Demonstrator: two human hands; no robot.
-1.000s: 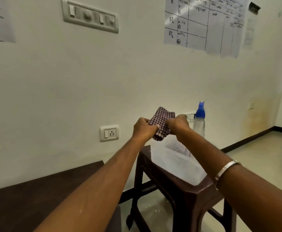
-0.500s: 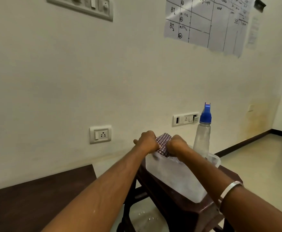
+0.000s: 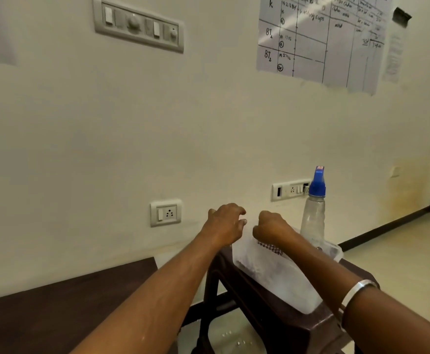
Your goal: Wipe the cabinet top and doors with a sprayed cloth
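Observation:
The checked cloth (image 3: 270, 248) shows only as a small edge under my right wrist, at the rim of a translucent plastic tub (image 3: 275, 279). My right hand (image 3: 272, 227) is curled into a fist over it and seems to grip the cloth; most of the cloth is hidden. Just to the left hovers my left hand (image 3: 225, 226), fingers loosely bent and holding nothing. A clear spray bottle with a blue nozzle (image 3: 313, 215) stands upright at the tub's far right end. The dark brown cabinet top (image 3: 55, 318) lies at lower left.
The tub and bottle sit on a dark brown plastic stool (image 3: 280, 325) against the wall. Wall sockets (image 3: 166, 213) and a switch strip (image 3: 289, 190) are behind the hands. Water drops lie on the floor (image 3: 231, 338) under the stool. Tiled floor (image 3: 397, 256) opens to the right.
Both hands have come down from chest height to the tub. My left hand has let go of the cloth and its fingers have loosened; the cloth has dropped out of sight under my right wrist.

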